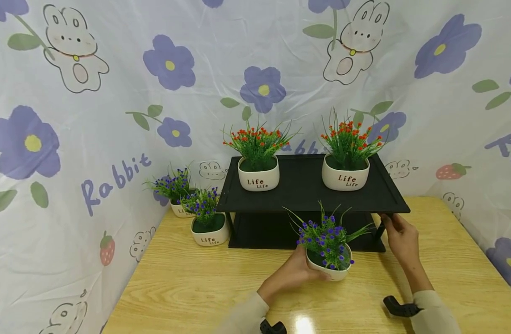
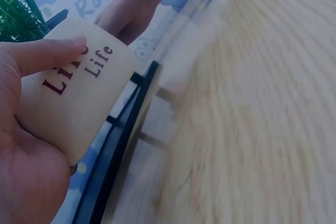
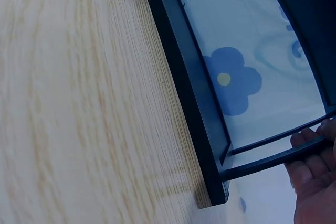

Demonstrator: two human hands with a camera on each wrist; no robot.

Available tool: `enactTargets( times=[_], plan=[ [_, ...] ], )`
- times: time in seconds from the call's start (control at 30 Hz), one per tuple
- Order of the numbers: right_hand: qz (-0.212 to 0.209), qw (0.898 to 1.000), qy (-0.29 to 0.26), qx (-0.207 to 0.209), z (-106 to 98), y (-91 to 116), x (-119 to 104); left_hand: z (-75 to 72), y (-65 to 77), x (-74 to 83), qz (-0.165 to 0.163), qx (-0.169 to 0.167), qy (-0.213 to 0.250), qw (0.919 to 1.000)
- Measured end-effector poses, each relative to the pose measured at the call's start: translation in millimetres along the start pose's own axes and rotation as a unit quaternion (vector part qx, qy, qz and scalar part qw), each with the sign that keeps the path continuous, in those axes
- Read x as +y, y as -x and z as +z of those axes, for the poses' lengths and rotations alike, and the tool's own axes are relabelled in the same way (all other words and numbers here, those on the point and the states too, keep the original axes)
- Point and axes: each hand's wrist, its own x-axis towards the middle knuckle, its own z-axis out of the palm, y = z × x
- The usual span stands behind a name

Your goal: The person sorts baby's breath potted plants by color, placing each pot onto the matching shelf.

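My left hand [image 1: 298, 270] grips a white pot [image 1: 338, 275] of purple artificial flowers [image 1: 325, 239] in front of the black two-tier shelf [image 1: 299, 199]. In the left wrist view the thumb lies across the "Life" lettering on the pot [image 2: 100, 93], with the palm against its side. The pot leans slightly in the head view. At the shelf's right front corner, just under the top tier, my right hand [image 1: 402, 239] holds the post. The right wrist view shows its fingers [image 3: 315, 163] curled round that black post [image 3: 273, 162].
Two white pots with red flowers, a left one [image 1: 258, 178] and a right one [image 1: 345, 178], stand on the top tier. Left of the shelf, two pots of purple flowers, the front one [image 1: 209, 234] and the rear one [image 1: 181, 209], stand on the wooden table [image 1: 188, 287]. A printed curtain hangs behind.
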Motion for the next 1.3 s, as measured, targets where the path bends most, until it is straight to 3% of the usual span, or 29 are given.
enactTargets(
  times=[0.2, 0.37, 0.5, 0.83, 1.3],
  plan=[
    [-0.007, 1.0, 0.012, 0.021, 1, 0, 0, 16.6, -11.0, 0.0, 0.01, -0.005, -0.034, 0.9993],
    [0.007, 0.999, 0.013, 0.044, 2, -2, -1, 26.1, -18.6, 1.4, 0.009, 0.015, -0.031, 0.9994],
    [0.023, 0.999, 0.0, 0.042, 3, -5, -2, 29.8, -24.2, 1.1, 0.006, 0.033, -0.034, 0.9988],
    [0.03, 0.998, 0.026, 0.04, 1, -3, -1, 35.5, -36.9, -6.4, -0.009, 0.062, -0.102, 0.9928],
    [0.034, 0.998, 0.019, 0.04, 3, -1, 0, 40.8, -54.6, -11.2, -0.007, 0.1, -0.087, 0.9911]
  ],
)
